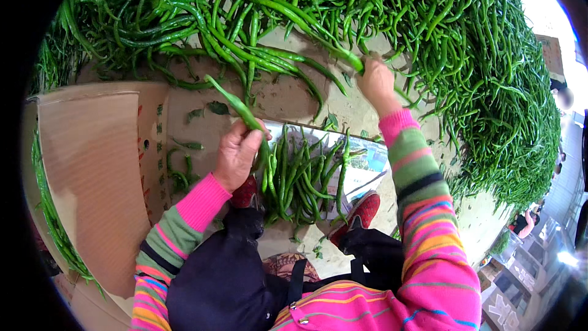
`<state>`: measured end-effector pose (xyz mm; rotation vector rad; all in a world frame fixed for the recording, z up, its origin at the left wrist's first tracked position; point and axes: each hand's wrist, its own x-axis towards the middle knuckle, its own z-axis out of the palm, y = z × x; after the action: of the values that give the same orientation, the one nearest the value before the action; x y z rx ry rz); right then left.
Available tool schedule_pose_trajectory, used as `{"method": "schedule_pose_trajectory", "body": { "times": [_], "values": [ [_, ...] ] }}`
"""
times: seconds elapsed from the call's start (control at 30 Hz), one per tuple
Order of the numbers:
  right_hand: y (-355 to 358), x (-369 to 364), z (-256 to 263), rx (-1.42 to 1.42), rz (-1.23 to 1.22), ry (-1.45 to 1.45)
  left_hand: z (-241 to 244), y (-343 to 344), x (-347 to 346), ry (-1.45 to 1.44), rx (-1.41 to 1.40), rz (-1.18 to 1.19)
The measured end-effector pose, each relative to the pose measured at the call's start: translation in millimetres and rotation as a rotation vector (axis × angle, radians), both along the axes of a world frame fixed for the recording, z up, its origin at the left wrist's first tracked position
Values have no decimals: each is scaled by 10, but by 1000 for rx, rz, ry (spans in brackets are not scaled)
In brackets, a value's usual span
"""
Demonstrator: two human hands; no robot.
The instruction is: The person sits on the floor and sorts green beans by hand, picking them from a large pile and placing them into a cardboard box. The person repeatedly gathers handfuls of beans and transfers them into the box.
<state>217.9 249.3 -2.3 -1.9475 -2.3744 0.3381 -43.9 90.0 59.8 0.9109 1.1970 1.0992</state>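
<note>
My left hand (pixel 241 151) is closed around a long green chili pepper (pixel 236 105), which points up and to the left. Just to its right, a loose row of green chili peppers (pixel 298 174) lies on printed paper (pixel 367 165) between my feet. My right hand (pixel 377 80), farther forward and to the right, grips the end of several long green peppers (pixel 317 32) that stretch up and left to the pile. Its fingertips are partly hidden. More long peppers (pixel 275 62) lie on the cardboard between my hands and the pile.
A great heap of green peppers (pixel 496 101) curves across the front and right. At the left stands an open cardboard box (pixel 92 170) with peppers along its far side. My red shoes (pixel 367 209) flank the paper. Other people and boxes (pixel 523 280) appear at far right.
</note>
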Motion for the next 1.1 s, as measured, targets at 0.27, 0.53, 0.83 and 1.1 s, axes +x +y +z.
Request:
{"method": "schedule_pose_trajectory", "body": {
  "times": [0.27,0.53,0.83,1.1],
  "values": [
    [-63,26,-244,-254,-42,222,-11,-108,-168,-212,-291,141],
    [-863,-26,1081,-687,-494,1379,173,-127,-35,-343,-481,22],
    [-1320,-450,1135,-998,-661,1684,284,-243,19,-558,-401,-86],
    [-1829,-889,1230,-699,-65,1094,357,-409,75,-752,-384,19]
  ]
}}
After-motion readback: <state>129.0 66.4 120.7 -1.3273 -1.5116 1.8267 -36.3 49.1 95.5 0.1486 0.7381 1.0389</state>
